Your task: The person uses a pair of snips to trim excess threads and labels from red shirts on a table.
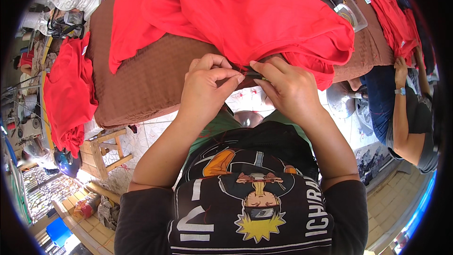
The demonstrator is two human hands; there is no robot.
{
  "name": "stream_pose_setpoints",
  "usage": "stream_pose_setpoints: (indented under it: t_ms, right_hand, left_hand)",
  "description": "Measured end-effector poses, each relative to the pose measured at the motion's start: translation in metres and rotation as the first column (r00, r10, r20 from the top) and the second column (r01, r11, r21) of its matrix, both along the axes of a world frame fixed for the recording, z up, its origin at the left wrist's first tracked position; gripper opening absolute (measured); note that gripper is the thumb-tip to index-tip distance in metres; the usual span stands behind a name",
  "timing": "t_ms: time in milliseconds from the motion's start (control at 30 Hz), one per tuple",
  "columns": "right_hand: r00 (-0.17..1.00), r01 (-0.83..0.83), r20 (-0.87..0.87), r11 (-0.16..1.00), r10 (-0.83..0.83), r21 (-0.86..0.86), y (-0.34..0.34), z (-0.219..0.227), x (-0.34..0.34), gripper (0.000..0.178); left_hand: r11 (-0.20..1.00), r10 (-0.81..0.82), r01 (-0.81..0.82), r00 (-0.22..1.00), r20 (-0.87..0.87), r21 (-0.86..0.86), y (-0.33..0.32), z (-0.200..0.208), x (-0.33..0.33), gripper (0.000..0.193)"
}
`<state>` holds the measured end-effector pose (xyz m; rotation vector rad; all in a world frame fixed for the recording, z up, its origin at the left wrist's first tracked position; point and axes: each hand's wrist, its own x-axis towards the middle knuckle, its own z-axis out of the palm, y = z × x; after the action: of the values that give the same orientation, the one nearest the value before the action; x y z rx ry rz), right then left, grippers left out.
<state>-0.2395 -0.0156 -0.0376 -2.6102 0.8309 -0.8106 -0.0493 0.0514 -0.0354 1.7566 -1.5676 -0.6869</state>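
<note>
A bright red garment point(226, 14) lies spread over the brown-covered table point(146, 80), its near edge hanging between my hands. My left hand point(205, 82) is closed in a pinch at that edge, where fine red threads show at the fingertips. My right hand point(290, 85) is closed around a small dark metal tool point(253, 73), mostly hidden by the fingers; its kind is not clear. The tool's tip points at my left fingertips. Both hands are just off the table's near edge, above my lap.
A clear plastic box point(351, 12) with small items stands at the back right. Another red garment point(71, 89) hangs at the left, above a wooden stool point(104, 153). On the right, a co-worker's hand point(400, 70) touches more red cloth point(384, 7).
</note>
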Motion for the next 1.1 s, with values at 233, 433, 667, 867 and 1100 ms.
stream_pose_setpoints:
  t_ms: [233, 433, 667, 867, 1100]
  right_hand:
    - [1.000, -0.014, -0.003, 0.995, 0.013, -0.095, -0.005, -0.007, 0.008, 0.025]
    - [0.967, 0.144, 0.201, 0.987, -0.155, 0.070, -0.018, 0.009, 0.000, 0.027]
    - [0.949, 0.156, 0.252, 0.978, -0.188, 0.141, -0.018, 0.017, -0.005, 0.029]
    - [0.958, 0.143, 0.221, 0.971, -0.184, 0.189, -0.013, 0.020, -0.007, 0.029]
    - [0.959, 0.161, 0.142, 0.885, -0.245, 0.436, -0.013, -0.002, -0.008, 0.031]
  left_hand:
    - [0.974, -0.224, 0.224, 0.974, -0.021, -0.023, 0.003, 0.009, 0.006, 0.012]
    - [0.796, -0.604, 0.603, 0.787, -0.129, -0.048, 0.003, 0.071, 0.056, 0.014]
    - [0.986, -0.152, 0.164, 0.955, 0.256, -0.027, 0.004, 0.013, 0.029, 0.013]
    - [0.802, -0.581, 0.563, 0.813, 0.039, 0.201, 0.018, 0.004, 0.010, 0.011]
    - [0.922, -0.266, 0.264, 0.963, -0.032, 0.282, 0.008, 0.041, 0.015, 0.009]
